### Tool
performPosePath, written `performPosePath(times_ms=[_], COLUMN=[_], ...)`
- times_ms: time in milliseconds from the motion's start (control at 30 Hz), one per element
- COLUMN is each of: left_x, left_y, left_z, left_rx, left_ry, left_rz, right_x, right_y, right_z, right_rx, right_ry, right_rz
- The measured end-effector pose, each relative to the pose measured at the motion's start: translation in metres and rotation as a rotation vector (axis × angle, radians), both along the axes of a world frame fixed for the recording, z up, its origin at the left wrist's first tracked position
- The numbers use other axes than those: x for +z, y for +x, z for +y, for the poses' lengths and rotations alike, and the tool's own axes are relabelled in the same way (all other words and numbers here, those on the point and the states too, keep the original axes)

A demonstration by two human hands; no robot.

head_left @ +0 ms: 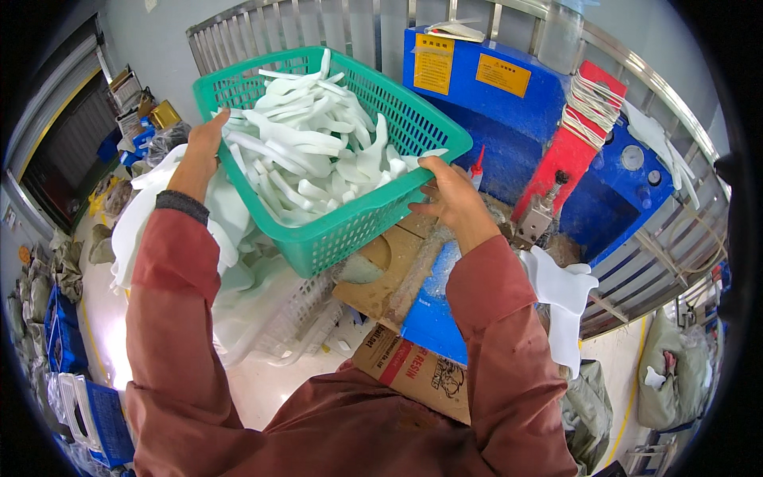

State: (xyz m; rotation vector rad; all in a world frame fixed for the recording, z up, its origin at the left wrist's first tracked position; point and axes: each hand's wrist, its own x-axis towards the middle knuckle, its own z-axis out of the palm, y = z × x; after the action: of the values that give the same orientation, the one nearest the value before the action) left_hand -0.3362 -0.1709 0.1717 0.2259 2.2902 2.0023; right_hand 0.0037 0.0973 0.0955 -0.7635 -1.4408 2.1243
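Observation:
A green plastic basket (350,238) with slotted walls is tilted in front of me, heaped with white, flat, curved foam-like pieces (310,135). My left hand (200,155) is closed on the basket's left rim. At its right near corner, my right hand (455,195) grips the rim with the thumb on top and the fingers below the edge. Beneath the basket a white crate (294,318) shows in part, and larger white pieces (151,215) lie piled to its left.
Right of the basket stands a blue machine (493,119) with a red arm (556,151) wound with cord. A cardboard piece (385,274) and a blue sheet (437,306) lie before it. White cut-outs (563,298) hang near my right forearm. Metal railing (350,28) runs behind.

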Motion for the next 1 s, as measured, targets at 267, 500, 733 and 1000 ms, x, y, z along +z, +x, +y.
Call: performPosePath(times_ms=[267, 500, 733, 1000], left_x=[0.010, 0.011, 0.026, 0.096], left_y=[0.006, 0.019, 0.038, 0.076], left_z=[-0.008, -0.006, -0.019, -0.056], left_rx=[-0.072, 0.007, -0.076, -0.145], left_ry=[-0.158, -0.225, 0.037, 0.184], left_rz=[0.099, 0.334, 0.304, 0.402], right_x=[-0.009, -0.017, 0.000, 0.062], right_y=[0.018, 0.016, 0.026, 0.037], right_z=[-0.009, -0.016, -0.035, -0.061], right_rx=[0.042, 0.109, -0.046, -0.116], right_ry=[0.039, -0.143, -0.072, 0.147], right_rz=[0.048, 0.067, 0.188, 0.441])
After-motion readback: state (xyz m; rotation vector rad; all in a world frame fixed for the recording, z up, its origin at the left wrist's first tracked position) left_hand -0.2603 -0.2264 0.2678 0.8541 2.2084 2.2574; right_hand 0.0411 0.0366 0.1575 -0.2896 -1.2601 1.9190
